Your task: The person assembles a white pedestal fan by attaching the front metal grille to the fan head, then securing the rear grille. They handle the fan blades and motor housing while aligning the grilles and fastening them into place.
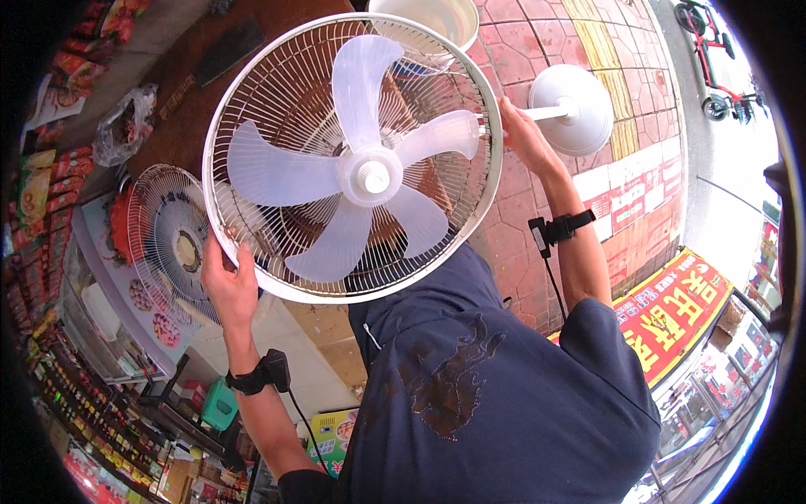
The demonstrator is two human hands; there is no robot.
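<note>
In front of me is a white electric fan head [369, 178] with several translucent blades, their faces uncovered. Its rear wire grille is rimmed by a white ring. My left hand [228, 284] grips this ring at the lower left, thumb on the near side. At the right edge my right hand [527, 134] is closed round the same ring; its fingertips are partly hidden. A white round fan base [573, 111] with a short pole shows beyond that hand; whether the pole joins the head cannot be seen. A separate round wire grille [172, 244] with a central disc is at the left.
A white bucket [457, 21] stands behind the fan. A plastic bag [126, 126] lies at the upper left, above packaged goods [59, 193]. Red paving [520, 227] spreads on the right, with a red and yellow banner [676, 315] and a red scooter [714, 63] farther off.
</note>
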